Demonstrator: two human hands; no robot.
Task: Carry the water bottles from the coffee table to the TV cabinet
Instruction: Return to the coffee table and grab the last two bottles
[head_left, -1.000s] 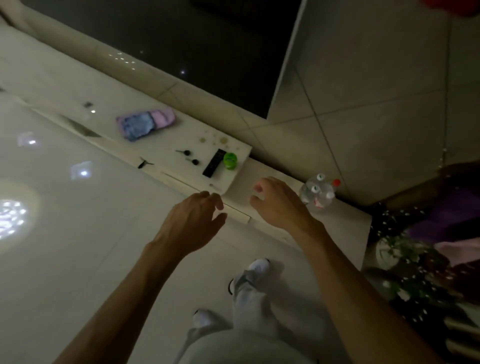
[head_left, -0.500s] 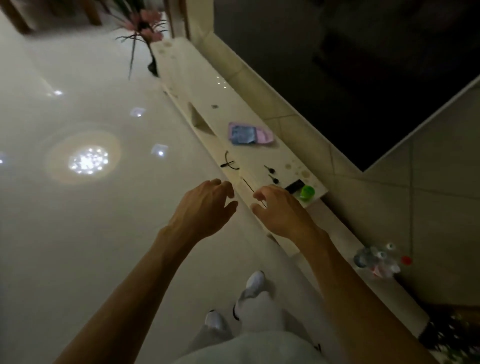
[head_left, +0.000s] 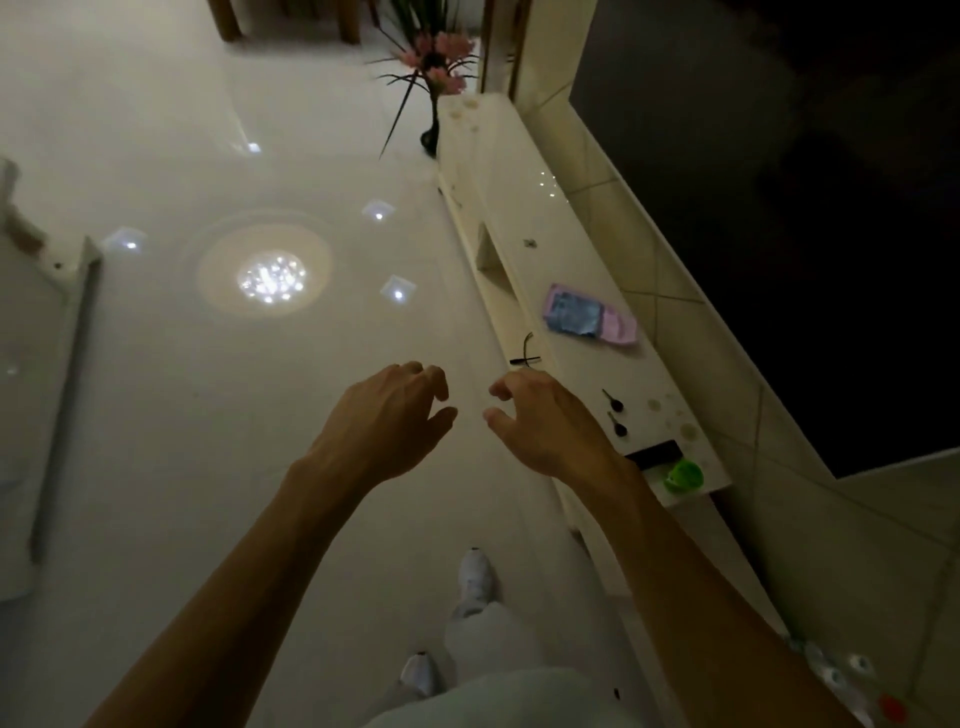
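Note:
Both hands hover empty over the glossy floor, fingers loosely curled and apart: my left hand (head_left: 387, 418) and my right hand (head_left: 543, 421). The long white TV cabinet (head_left: 511, 171) runs along the wall on the right. Several clear water bottles (head_left: 841, 675) with white caps and one red cap stand on the cabinet's lower section at the bottom right, partly hidden behind my right forearm. At the left edge a pale piece of furniture (head_left: 62, 322), possibly the coffee table, is only partly in view.
On the cabinet lie a pink-and-blue pouch (head_left: 589, 317), a black remote (head_left: 654, 453), a green round object (head_left: 684, 475) and small dark items. A dark vase of pink flowers (head_left: 434, 73) stands at its far end. The dark TV screen (head_left: 805, 182) fills the wall. My white shoes are below.
The view has swung left along the cabinet, so the bottles slid from mid-right to the bottom right corner. Both hands stay empty and moved away from the bottles.

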